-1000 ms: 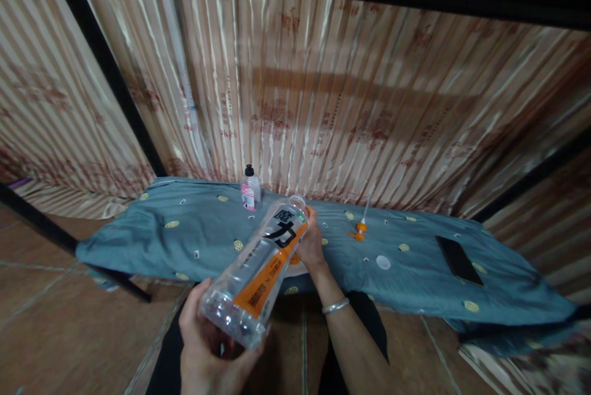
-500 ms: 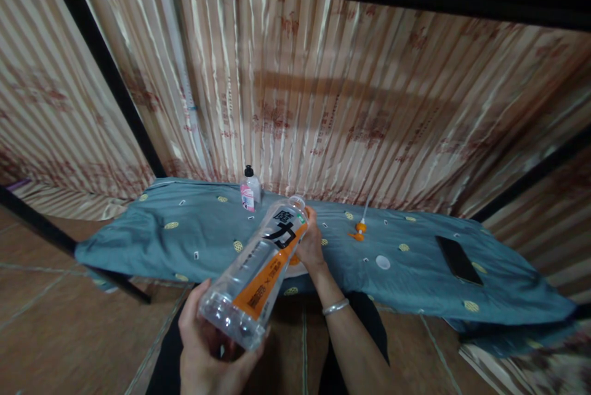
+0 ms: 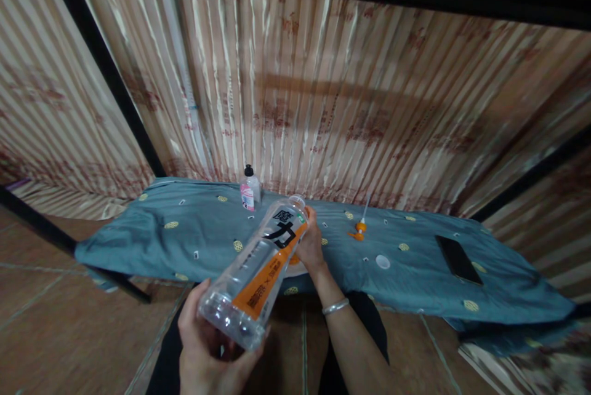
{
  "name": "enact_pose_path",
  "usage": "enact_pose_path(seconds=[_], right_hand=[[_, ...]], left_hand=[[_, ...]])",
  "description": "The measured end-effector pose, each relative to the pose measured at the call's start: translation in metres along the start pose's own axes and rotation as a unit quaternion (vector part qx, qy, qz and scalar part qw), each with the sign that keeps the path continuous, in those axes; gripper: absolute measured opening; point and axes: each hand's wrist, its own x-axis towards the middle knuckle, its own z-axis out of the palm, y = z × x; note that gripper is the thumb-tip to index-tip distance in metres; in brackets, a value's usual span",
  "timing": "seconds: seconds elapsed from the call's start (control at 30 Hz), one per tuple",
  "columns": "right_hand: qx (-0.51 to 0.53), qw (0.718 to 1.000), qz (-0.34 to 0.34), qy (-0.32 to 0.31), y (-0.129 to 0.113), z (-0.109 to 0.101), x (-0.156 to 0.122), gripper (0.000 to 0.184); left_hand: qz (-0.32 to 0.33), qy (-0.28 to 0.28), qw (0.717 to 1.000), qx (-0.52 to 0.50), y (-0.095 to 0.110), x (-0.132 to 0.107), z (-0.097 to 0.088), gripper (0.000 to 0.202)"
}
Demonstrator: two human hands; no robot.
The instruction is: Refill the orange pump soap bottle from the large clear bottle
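A large clear plastic bottle with an orange and black label is tilted, its open mouth pointing away over a teal cloth-covered table. My left hand grips its base from below. My right hand is closed around something beside the bottle's neck; an orange and white object under it is mostly hidden. A silver bangle sits on my right wrist.
A small bottle with a black cap and pink label stands at the table's back edge. An orange pump head, a white cap and a black phone lie to the right. Striped curtains hang behind.
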Motion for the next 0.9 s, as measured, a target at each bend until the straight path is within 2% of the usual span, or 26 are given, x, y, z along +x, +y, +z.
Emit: enact_pose_path(seconds=[0.17, 0.43, 0.9], right_hand=[[-0.003, 1.0, 0.009, 0.0, -0.0005, 0.0004, 0.0, 0.067], [0.003, 1.0, -0.013, 0.01, 0.0004, -0.0006, -0.001, 0.063], [-0.001, 1.0, -0.002, 0.006, 0.0008, 0.0011, -0.0008, 0.065]], left_hand=[[-0.001, 0.001, 1.0, -0.01, 0.0022, -0.0018, 0.0015, 0.097], [-0.03, 0.006, 0.999, -0.029, 0.0096, -0.0021, 0.0033, 0.095], [-0.018, 0.009, 1.0, -0.002, 0.0055, -0.0004, 0.0007, 0.093]])
